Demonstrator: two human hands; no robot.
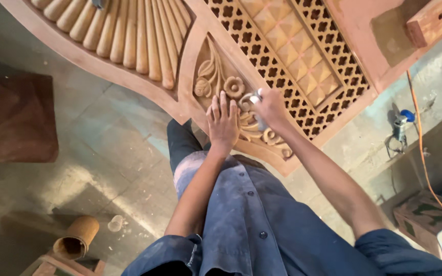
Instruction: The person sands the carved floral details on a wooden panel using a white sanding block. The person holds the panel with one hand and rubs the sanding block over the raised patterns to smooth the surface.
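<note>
Head view: carved wooden panel (262, 61) spans far side, tilted, with fluted fan at left, lattice with pyramid blocks at right, floral relief between. Left hand (223, 122) lies flat, fingers spread, on floral carving (220, 84) near panel's near edge. Right hand (271, 107) just right of it, grip closed around small pale tool (256, 97) pressed to relief; tool's kind unclear. Orange cable (421, 148) runs along floor at right. Rolled sandpaper (78, 237) lies near left.

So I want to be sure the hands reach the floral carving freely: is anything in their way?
Nothing visible. The left hand lies flat on the floral carving, and the right hand presses a small grey tool against it.
</note>
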